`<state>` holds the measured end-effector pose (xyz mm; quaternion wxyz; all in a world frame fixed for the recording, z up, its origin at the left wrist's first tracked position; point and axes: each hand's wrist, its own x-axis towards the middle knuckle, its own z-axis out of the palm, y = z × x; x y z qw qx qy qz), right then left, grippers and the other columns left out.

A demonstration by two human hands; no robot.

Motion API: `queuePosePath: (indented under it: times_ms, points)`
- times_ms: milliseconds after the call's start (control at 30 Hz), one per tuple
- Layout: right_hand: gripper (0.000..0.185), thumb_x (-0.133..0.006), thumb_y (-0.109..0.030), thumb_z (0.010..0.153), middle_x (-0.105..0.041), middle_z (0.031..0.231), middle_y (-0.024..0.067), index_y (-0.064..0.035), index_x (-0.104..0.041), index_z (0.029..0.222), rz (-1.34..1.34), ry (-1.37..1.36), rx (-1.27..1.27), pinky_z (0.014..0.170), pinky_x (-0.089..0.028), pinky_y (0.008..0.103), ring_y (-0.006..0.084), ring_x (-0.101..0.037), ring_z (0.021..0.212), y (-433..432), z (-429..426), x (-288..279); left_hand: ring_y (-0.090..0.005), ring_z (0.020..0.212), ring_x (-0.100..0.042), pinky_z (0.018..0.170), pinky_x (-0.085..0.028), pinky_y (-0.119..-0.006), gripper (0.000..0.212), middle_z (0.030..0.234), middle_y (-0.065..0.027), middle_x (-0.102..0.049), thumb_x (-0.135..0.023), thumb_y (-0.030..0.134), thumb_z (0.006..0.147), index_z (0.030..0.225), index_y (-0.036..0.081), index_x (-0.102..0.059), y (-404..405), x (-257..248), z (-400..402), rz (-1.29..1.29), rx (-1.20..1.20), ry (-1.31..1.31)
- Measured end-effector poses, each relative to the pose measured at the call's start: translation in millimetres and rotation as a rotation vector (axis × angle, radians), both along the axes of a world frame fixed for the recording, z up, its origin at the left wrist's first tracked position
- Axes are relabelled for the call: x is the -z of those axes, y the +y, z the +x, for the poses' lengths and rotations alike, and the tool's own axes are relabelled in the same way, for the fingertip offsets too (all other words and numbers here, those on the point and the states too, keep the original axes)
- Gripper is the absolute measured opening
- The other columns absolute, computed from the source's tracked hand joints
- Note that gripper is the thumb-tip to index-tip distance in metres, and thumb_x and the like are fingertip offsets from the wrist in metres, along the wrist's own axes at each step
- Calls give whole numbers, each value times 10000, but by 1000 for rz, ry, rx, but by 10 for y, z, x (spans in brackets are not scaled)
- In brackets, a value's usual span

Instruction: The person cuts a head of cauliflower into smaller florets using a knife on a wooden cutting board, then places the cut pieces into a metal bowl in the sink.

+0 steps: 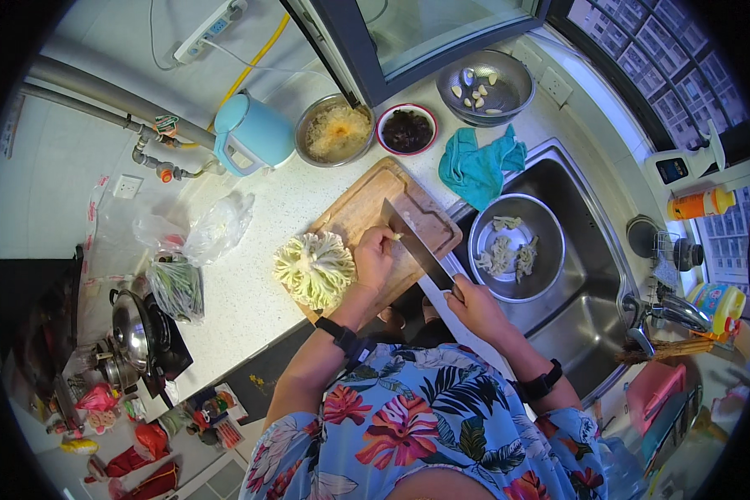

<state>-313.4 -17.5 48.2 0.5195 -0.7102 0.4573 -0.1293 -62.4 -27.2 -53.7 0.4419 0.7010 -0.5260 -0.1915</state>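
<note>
My right hand (pixel 475 307) grips the handle of a cleaver (pixel 417 245), whose broad blade stands over the wooden cutting board (pixel 390 181). Beside the blade, my left hand (pixel 375 255) holds a small pale piece of cauliflower (pixel 396 237) between its fingertips. A large cauliflower head (pixel 315 270), cut side up, rests on the board's lower left part, left of my left hand. Several cauliflower florets (pixel 501 255) lie in a round metal basin (pixel 560 250) in the sink, to the right of the cleaver.
Behind the board stand a blue electric kettle (pixel 259 131), a metal bowl of soaking pale food (pixel 339 132), a bowl of dark food (pixel 407 130) and a colander with garlic cloves (pixel 487 87). A teal cloth (pixel 478 164) lies by the sink (pixel 584 312). Bagged green vegetables (pixel 176 287) are at left.
</note>
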Motion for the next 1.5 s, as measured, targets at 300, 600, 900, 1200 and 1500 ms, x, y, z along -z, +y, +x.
queuePosePath:
  times_ms: [300,600,900,1200,1500]
  points:
    - [185,-615,-158,910,-608,767,234,-15,-507,956,-142,100,-19,646,-483,476,416,-628,733,103,-45,-63,-134,715,-629,698,-510,-259,153,793,-59,-646,-623,-64,834,977,-11,-613,16,68,63,107,-47,147]
    - [171,-554,-194,931,-646,851,193,-56,-527,1029,-282,342,-119,681,-524,483,394,-648,767,137,24,-12,-158,638,-607,619,-490,-301,179,709,-87,-638,-645,-30,811,987,-3,-624,74,-36,-30,164,8,20]
    - [162,-556,-167,900,-642,842,173,-66,-530,1024,-288,382,-162,646,-532,478,381,-658,737,110,-141,-11,-188,645,-616,620,-493,-315,190,730,-136,-652,-621,-41,788,975,-10,-620,78,22,51,123,-14,32]
    - [203,-628,-193,901,-623,776,234,-25,-526,954,-60,197,-21,658,-485,492,440,-622,769,7,-182,-74,-131,701,-578,668,-479,-284,228,765,-30,-569,-665,-19,779,967,32,-547,75,134,126,95,3,139]
    - [249,-680,-155,881,-487,604,135,3,-492,844,46,1,138,521,-376,371,193,-451,538,0,-384,-35,-252,878,-568,745,-496,-359,260,957,-92,-591,-753,66,708,952,60,-662,79,-8,161,11,-19,-357]
